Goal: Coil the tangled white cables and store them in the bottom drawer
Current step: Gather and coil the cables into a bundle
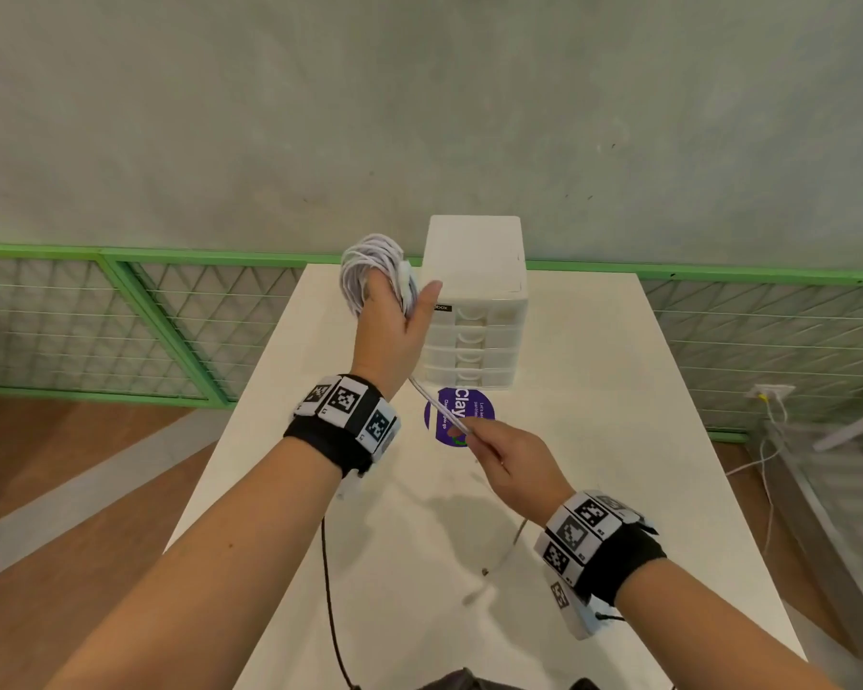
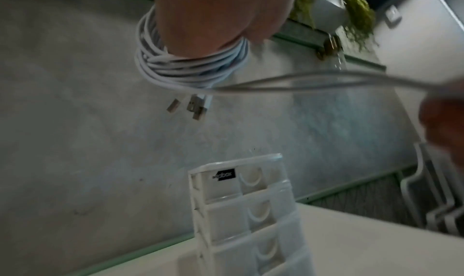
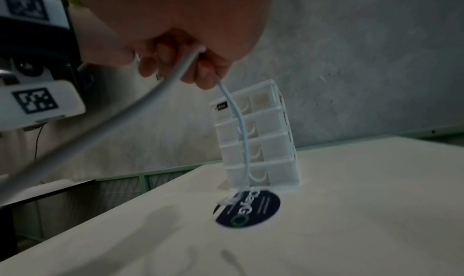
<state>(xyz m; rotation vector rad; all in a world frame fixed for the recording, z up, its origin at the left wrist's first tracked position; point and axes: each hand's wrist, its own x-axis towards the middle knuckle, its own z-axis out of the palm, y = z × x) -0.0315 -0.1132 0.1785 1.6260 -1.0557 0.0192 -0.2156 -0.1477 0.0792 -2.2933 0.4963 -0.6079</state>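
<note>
Right hand [image 1: 511,458], lower right of frame, fingers pinching the loose cable strand [image 1: 439,408]. Left hand [image 1: 392,331], centre frame, fingers hidden inside the white cable coil [image 1: 369,271] wound round it. 4-drawer unit [image 1: 474,301] stands shut on the surface [image 1: 594,390]. Step: winding, nearly done. Next: wrap tail, open bottom drawer [image 1: 462,377].

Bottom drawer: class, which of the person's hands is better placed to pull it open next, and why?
Probably the right hand. It pinches only the loose cable end and hovers near the closed bottom drawer; the left hand, raised higher, is wrapped in the coil.
</note>
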